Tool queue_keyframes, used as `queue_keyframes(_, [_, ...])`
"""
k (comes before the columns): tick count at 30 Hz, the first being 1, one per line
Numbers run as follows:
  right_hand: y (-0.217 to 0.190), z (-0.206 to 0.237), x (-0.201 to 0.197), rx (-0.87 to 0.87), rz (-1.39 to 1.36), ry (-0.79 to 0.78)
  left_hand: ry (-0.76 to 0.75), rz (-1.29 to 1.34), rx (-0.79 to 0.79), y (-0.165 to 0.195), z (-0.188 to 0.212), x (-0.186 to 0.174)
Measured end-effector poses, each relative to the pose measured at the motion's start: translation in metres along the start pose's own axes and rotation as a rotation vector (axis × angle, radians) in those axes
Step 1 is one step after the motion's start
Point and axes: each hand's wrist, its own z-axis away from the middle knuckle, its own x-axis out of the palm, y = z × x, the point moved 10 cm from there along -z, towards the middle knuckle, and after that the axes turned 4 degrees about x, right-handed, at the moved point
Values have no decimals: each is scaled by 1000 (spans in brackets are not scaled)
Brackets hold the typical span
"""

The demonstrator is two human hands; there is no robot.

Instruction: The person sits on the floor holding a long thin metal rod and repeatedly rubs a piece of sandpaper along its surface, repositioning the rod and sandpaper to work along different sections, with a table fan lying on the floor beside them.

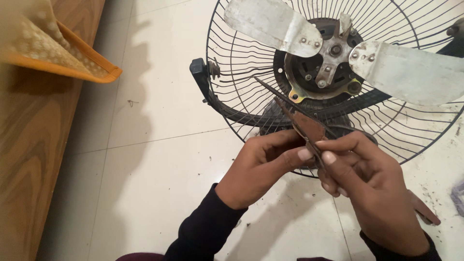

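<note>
Two bare hands meet just below the middle of the view, both pinched on a pair of rusty long-nosed pliers (309,129). The left hand (263,164) comes in from the lower left in a dark sleeve, its thumb and fingers closed on the near side of the pliers' joint. The right hand (367,186) closes on the other side, thumb tip nearly touching the left thumb, and one red-brown handle (425,210) pokes out beyond its wrist. Held this way at the joint, the tool appears steadied by both hands so its thin tips can be aimed finely; whether the tips are together or parted is hard to tell.

Beyond the grip, the pliers' nose slants up and away to the left, ending over the wire fan guard (232,63). The fan lies face up on the pale tiled floor (159,96), front guard off, so the hub (333,50) and two dull metal blades, left blade (273,21) and right blade (411,70), sit exposed above the hands. A black clip (198,67) sits on the guard's rim, left of the pliers' tip.

Far left of the hands runs a wooden surface (34,145) with an orange-edged cloth (53,48) hanging over it. Dark grit speckles the tiles near the right hand.
</note>
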Motion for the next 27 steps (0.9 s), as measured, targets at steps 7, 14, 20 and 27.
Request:
queue_keyframes(7, [1,2,-2,-49,102,22,51,6,39,2,1,-3])
queue_keyframes(14, [-4,7,24,-123,60,30,243,76,99,-4,4,-15])
queue_keyframes(20, [12,2,22,88,67,0,354,80,166,-2,1,-23])
queue_keyframes(27, [44,5,38,319,-434,-172,383,-130,162,1,-1,-22])
